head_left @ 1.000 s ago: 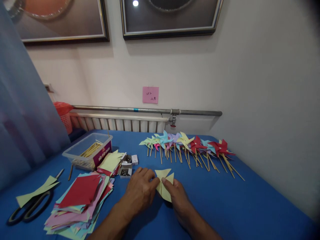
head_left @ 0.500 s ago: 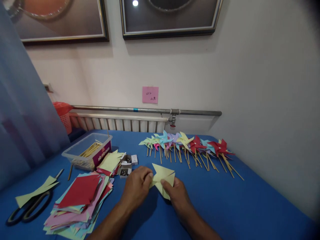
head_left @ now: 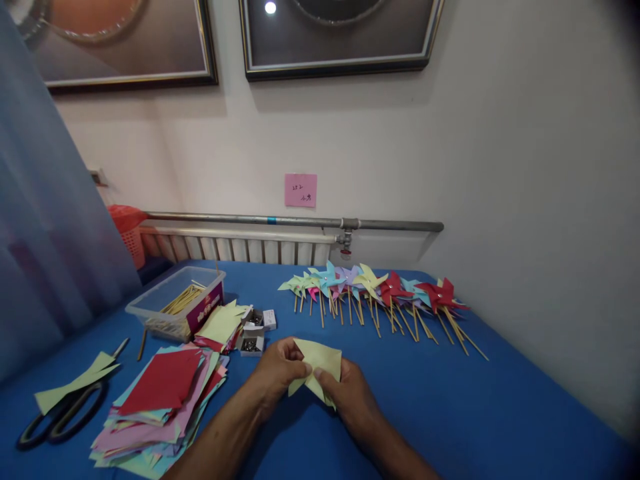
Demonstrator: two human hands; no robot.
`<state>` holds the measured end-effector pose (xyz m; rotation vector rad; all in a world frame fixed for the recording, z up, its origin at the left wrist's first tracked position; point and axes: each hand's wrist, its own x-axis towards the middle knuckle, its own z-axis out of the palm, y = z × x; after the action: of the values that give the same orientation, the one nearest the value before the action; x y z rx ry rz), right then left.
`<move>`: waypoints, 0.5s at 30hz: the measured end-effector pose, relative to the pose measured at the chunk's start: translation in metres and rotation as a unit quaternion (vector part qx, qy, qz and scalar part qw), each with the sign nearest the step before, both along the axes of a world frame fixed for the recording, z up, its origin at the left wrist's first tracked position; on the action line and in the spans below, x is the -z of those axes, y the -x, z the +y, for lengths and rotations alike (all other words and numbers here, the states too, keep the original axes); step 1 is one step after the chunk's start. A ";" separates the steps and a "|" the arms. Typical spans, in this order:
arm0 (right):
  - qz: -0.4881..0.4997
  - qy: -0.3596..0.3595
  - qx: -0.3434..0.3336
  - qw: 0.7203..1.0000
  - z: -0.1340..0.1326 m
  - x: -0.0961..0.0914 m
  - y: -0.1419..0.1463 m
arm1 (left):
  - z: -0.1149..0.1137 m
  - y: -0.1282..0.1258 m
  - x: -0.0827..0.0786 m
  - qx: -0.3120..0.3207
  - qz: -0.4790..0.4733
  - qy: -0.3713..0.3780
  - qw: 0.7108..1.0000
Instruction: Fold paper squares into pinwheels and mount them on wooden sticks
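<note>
A pale yellow paper square (head_left: 323, 357) with cut corners is held in front of me, above the blue table. My left hand (head_left: 280, 368) pinches its left side, the thumb pressing a flap near the middle. On the right side, my right hand (head_left: 353, 393) grips the paper with the thumb on its face and the fingers behind. Some flaps bend inward at the lower edge; the fingers hide part of them. Two small open boxes of metal pins (head_left: 253, 345) stand just left of my left hand.
Several finished paper pinwheels (head_left: 370, 281) on sticks lie at the back right. On the left are a coloured paper stack (head_left: 160, 383), a smaller stack (head_left: 223, 325), a clear tub (head_left: 145, 308) of sticks, and black scissors (head_left: 75, 413) under a yellow paper piece (head_left: 75, 381).
The yellow paper has turned in my hands. My left hand has shifted from its left tip to near its middle, and the flaps there are now folded inward.
</note>
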<state>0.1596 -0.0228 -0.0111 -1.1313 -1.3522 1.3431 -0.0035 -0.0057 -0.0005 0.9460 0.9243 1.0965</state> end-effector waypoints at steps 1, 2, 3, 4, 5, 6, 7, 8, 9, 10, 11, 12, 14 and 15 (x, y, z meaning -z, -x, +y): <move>0.004 0.005 -0.003 1.000 0.000 0.001 0.000 | -0.001 0.001 -0.001 0.000 -0.007 0.006 1.000; 0.006 0.010 -0.007 1.000 0.000 0.001 0.000 | -0.001 0.001 -0.003 -0.003 -0.010 0.010 1.000; 0.007 0.013 -0.009 1.000 0.001 0.003 0.000 | -0.002 0.003 -0.005 -0.009 -0.008 0.013 1.000; 0.006 0.015 -0.011 1.000 0.001 0.004 0.000 | -0.003 0.004 -0.008 -0.015 0.000 0.012 1.000; 0.006 0.017 -0.014 1.000 0.001 0.006 0.000 | -0.003 0.006 -0.010 -0.022 0.011 0.007 1.000; 0.008 0.018 -0.018 1.000 0.000 0.007 0.000 | -0.003 0.008 -0.012 -0.028 0.024 -0.001 0.999; 0.008 0.018 -0.019 1.000 0.000 0.009 0.000 | -0.003 0.010 -0.015 -0.030 0.038 -0.009 0.999; 0.009 0.019 -0.019 1.000 0.000 0.011 0.000 | -0.003 0.012 -0.017 -0.027 0.054 -0.018 0.998; 0.010 0.020 -0.018 1.000 0.000 0.012 0.000 | -0.003 0.013 -0.019 -0.020 0.073 -0.027 0.997; 0.009 0.020 -0.018 1.000 0.000 0.013 -0.001 | -0.004 0.014 -0.020 -0.010 0.095 -0.036 0.995; 0.008 0.019 -0.017 1.000 0.000 0.013 -0.001 | -0.004 0.015 -0.022 0.002 0.118 -0.045 0.992; 0.006 0.018 -0.019 1.000 0.000 0.013 -0.001 | -0.005 0.016 -0.023 0.014 0.142 -0.054 0.988; 0.008 0.013 -0.030 0.999 -0.002 0.009 -0.001 | -0.007 0.016 -0.025 0.031 0.182 -0.073 0.980; 0.016 0.009 -0.030 0.999 -0.003 0.007 0.000 | -0.008 0.015 -0.026 0.036 0.196 -0.082 0.976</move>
<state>0.1597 -0.0255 -0.0182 -1.0851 -1.3627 1.4136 -0.0187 -0.0140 0.0250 1.3549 1.1191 0.9496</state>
